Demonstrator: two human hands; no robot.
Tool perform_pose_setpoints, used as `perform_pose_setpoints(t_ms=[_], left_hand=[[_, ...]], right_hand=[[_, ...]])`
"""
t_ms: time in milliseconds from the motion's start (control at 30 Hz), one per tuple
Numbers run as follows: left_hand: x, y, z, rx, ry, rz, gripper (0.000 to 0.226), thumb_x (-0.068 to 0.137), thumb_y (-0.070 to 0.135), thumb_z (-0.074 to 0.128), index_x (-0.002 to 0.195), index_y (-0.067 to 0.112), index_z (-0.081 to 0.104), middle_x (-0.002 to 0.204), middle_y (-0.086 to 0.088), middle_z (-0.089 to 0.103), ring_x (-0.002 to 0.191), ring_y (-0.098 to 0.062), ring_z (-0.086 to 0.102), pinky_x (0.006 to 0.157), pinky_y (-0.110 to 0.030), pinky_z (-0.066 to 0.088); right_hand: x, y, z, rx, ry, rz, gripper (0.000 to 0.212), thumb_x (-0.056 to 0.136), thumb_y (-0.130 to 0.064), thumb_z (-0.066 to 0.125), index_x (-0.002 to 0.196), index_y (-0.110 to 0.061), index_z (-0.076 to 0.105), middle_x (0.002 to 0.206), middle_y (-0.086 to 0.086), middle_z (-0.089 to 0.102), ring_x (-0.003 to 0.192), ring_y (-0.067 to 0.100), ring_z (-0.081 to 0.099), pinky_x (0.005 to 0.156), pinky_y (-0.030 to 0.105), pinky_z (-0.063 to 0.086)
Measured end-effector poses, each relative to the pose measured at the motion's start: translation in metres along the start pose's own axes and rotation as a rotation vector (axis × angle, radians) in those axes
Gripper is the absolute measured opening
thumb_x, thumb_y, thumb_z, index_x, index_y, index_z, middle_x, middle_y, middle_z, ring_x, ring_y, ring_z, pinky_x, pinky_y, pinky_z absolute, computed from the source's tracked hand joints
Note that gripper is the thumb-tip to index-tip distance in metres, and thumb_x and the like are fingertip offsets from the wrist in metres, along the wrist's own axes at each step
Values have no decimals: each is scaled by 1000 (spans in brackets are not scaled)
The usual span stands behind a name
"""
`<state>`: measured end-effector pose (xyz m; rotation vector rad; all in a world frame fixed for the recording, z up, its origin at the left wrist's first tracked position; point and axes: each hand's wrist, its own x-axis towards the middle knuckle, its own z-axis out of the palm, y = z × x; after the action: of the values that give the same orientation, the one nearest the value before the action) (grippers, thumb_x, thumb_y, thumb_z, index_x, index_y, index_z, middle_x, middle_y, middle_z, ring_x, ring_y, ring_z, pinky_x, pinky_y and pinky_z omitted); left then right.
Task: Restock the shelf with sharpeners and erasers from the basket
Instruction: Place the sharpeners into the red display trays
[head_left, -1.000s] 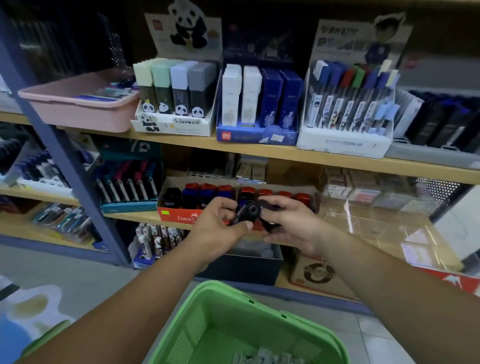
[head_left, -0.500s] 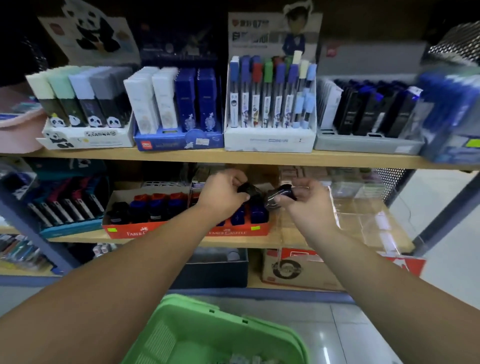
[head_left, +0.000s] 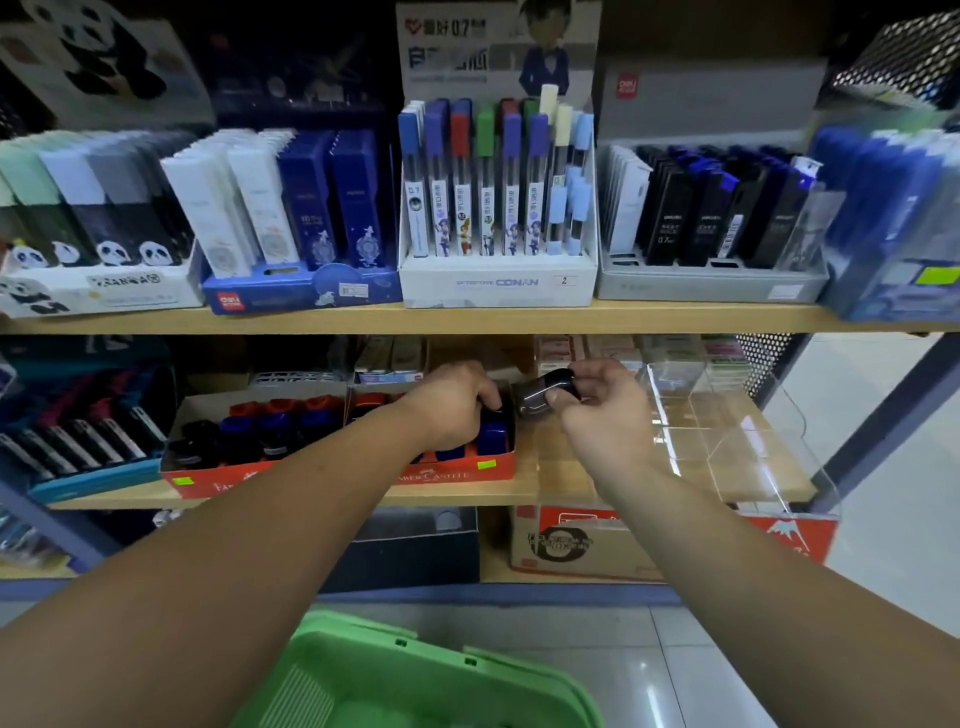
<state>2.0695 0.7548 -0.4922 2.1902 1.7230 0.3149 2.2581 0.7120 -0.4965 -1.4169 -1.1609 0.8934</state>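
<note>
- Green basket: plastic, at the bottom edge of the view, between the two forearms; its contents are out of view.
- Lower shelf: dark box beside a printed cardboard box.
- Left grip: reaches into the right end of the red tray, fingers curled down over a dark sharpener seated there, grasping it.
- Right grip: raised just right of the red tray, thumb and fingers pinched on a black sharpener held in the air above the middle shelf, apart from the left grip.
- Red tray: Faber-Castell print on its front wall; holds blue sharpeners standing upright at its right end.
- Second red tray: touches the first on its left; stocked with black, blue and red sharpeners.
- Clear acrylic box: divided into compartments, on the middle shelf right of the right grip.
- Eraser packs: blurred, at the back of the middle shelf.
- Upper shelf, left to right: panda display, blue Deli box, white Conan lead display, grey tray of dark lead cases.
</note>
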Motion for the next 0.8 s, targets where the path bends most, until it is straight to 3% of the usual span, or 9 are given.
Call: perform_pose_setpoints(t_ms=[133, 400, 567, 700, 800], left_hand=[[-14, -6, -3, -22, -34, 17, 43, 99, 2, 53, 128, 29, 68, 142, 7, 55, 128, -18, 53, 110, -37, 47], [-100, -56, -19, -276, 343, -117, 33, 101, 14, 60, 132, 21, 68, 135, 4, 64, 128, -13, 56, 107, -25, 45], [-145, -109, -23, -294, 478, -201, 30, 98, 15, 65, 127, 19, 70, 129, 1, 64, 121, -14, 59, 108, -34, 49], [-177, -153, -28, -107, 669, -198, 29, 95, 15, 65, 124, 14, 71, 129, -4, 61, 119, -24, 54, 105, -35, 45], [-189, -185, -35, -108, 684, -325, 34, 98, 24, 63, 131, 12, 66, 132, -7, 58, 121, -29, 53, 102, -41, 47]], right_hand=[[-5, -6, 2, 9, -35, -20, 32, 92, -10, 78, 112, -28, 61, 100, -12, 66, 95, 3, 64, 69, 17, 48], [-39, -31, 54, -35, -229, -69, 30, 88, -19, 83, 106, -29, 62, 102, 0, 71, 93, 17, 73, 74, 34, 64], [-67, -43, 106, -122, -349, -109, 34, 85, -27, 86, 113, -23, 66, 97, 1, 75, 90, 15, 74, 79, 36, 64], [-77, -47, 139, -120, -384, -100, 32, 87, -20, 85, 111, -24, 64, 104, 1, 72, 88, 16, 75, 80, 36, 64], [-83, -49, 168, -94, -384, -91, 27, 88, -15, 84, 105, -23, 64, 109, 4, 70, 90, 17, 74, 82, 32, 63]])
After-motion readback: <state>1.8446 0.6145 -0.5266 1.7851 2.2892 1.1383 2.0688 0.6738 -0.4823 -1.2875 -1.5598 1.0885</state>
